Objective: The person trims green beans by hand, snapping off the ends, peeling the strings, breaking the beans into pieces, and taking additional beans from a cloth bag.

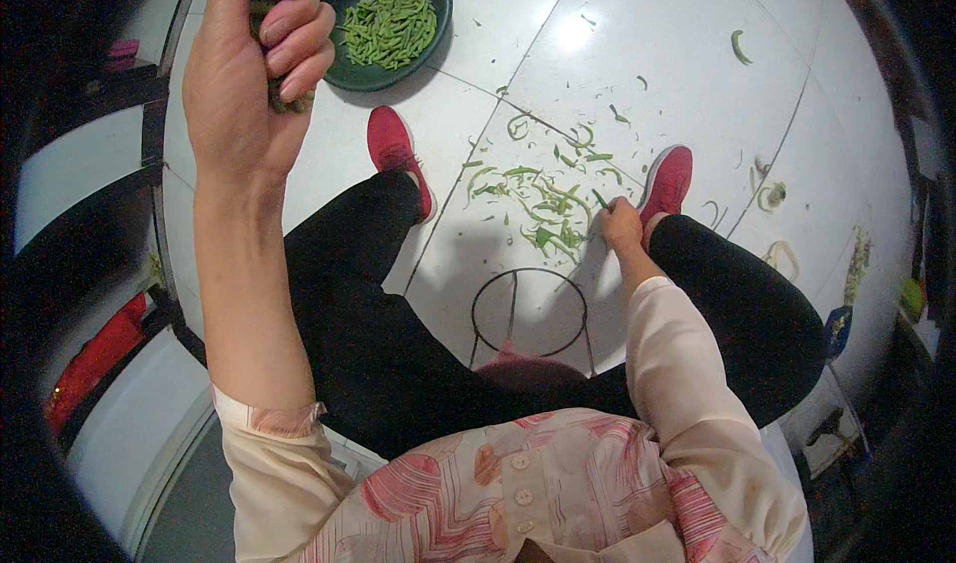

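My left hand (258, 78) is raised close to the camera, its fingers closed around something greenish-brown that shows only in part between them. Low over the floor, my right hand (624, 223) pinches a short green bean piece (600, 198) between thumb and fingers. To its left lie scattered green bean trimmings (553, 204) on white tiles. A dark green bowl (441, 3) stands at the upper left, just beyond my left hand, and holds a heap of cut green beans (388, 29).
A round black metal frame (585, 309) stands between my knees. My red shoes (390, 141) flank the trimmings. A lone curved bean (739, 46) lies at the upper right. Dark-framed shelving with a red item (97, 361) edges the left; various scraps lie beyond my right leg.
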Demonstrator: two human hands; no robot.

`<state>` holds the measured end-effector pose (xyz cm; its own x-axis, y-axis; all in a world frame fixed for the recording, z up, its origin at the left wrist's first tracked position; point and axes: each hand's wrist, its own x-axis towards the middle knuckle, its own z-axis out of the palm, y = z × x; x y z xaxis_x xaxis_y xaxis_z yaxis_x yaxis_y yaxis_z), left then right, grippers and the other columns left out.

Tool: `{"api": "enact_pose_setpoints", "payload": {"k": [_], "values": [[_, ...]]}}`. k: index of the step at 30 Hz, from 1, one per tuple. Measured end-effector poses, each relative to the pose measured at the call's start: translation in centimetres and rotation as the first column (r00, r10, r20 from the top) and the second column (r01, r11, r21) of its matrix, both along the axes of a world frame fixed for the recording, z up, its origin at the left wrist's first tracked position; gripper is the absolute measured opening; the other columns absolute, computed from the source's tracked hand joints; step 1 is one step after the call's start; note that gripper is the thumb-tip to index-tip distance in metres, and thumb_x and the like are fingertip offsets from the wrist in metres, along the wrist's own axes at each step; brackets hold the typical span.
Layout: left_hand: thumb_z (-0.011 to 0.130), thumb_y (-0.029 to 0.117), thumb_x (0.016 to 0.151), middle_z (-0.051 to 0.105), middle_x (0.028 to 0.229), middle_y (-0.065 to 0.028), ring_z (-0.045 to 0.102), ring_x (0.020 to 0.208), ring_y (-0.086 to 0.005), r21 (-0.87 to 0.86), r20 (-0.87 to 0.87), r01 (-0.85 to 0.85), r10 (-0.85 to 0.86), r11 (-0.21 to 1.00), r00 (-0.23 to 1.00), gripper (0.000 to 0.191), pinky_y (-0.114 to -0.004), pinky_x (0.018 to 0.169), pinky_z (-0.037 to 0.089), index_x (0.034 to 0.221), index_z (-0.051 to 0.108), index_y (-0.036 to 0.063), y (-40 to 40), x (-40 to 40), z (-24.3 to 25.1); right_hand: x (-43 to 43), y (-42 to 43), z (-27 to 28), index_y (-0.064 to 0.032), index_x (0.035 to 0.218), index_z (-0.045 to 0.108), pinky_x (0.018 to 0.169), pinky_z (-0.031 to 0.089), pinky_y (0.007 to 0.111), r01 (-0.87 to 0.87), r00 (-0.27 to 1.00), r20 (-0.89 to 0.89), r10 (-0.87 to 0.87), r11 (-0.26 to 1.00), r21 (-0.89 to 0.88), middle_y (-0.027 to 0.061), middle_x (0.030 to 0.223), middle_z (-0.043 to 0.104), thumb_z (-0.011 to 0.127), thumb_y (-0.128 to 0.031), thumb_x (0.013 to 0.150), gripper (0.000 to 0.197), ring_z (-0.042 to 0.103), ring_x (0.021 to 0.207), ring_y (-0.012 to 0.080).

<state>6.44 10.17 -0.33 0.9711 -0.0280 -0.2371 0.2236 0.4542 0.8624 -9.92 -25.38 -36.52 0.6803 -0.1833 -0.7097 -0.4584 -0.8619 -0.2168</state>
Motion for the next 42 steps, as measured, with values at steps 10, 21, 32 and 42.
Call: {"api": "enact_pose_setpoints", "payload": {"k": [10, 21, 32, 42], "values": [[0.042, 0.027, 0.098, 0.029, 0.062, 0.0047, 0.025, 0.047, -0.0022, -0.021, -0.003, 0.039, -0.039, 0.999, 0.999, 0.025, -0.016, 0.034, 0.021, 0.083, 0.044, 0.0060, 0.0, 0.6, -0.2, 3.8, 1.3, 0.6, -0.0072, 0.076, 0.053, 0.043, 0.041, 0.024, 0.519, 0.852, -0.329, -0.407, 0.575, 0.633, 0.0036, 0.060, 0.055, 0.058, -0.016, 0.085, 0.014, 0.051, 0.047, 0.0118], [0.045, 0.028, 0.097, 0.029, 0.061, 0.0057, 0.025, 0.046, -0.0012, 0.007, -0.002, -0.020, 0.020, 1.000, 1.000, 0.025, -0.016, 0.034, 0.021, 0.084, 0.046, 0.0067, 0.3, -0.3, 0.4, 5.6, 3.1, 4.2, -0.0083, 0.077, 0.053, 0.045, 0.040, 0.023, 0.626, 0.755, -0.542, -0.369, 0.162, 0.763, 0.0037, 0.062, 0.055, 0.057, -0.017, 0.087, 0.014, 0.049, 0.049, 0.0100], [0.052, 0.033, 0.093, 0.032, 0.058, 0.0085, 0.028, 0.045, -0.0004, 0.196, 0.053, -0.059, 0.050, 0.979, 0.997, 0.025, -0.016, 0.035, 0.021, 0.080, 0.049, 0.0114, -4.8, 1.2, 0.4, 18.4, -2.9, 26.0, -0.0064, 0.069, 0.056, 0.049, 0.039, 0.027, 0.155, 0.863, 0.187, -0.470, 0.598, 0.786, 0.0031, 0.060, 0.052, 0.054, -0.021, 0.084, 0.021, 0.048, 0.052, 0.0120], [0.057, 0.032, 0.091, 0.034, 0.059, 0.0068, 0.031, 0.049, -0.0025, 0.219, -0.022, 0.087, -0.085, 0.972, 0.996, 0.025, -0.016, 0.038, 0.024, 0.077, 0.049, 0.0117, -12.1, 5.7, -4.8, -7.3, -11.2, 48.3, 0.0056, 0.110, 0.052, 0.042, 0.040, 0.021, -0.002, 0.380, 0.470, -0.797, 0.508, 0.862, 0.0071, 0.068, 0.056, 0.055, -0.014, 0.088, 0.030, 0.052, 0.049, 0.0113]]}}
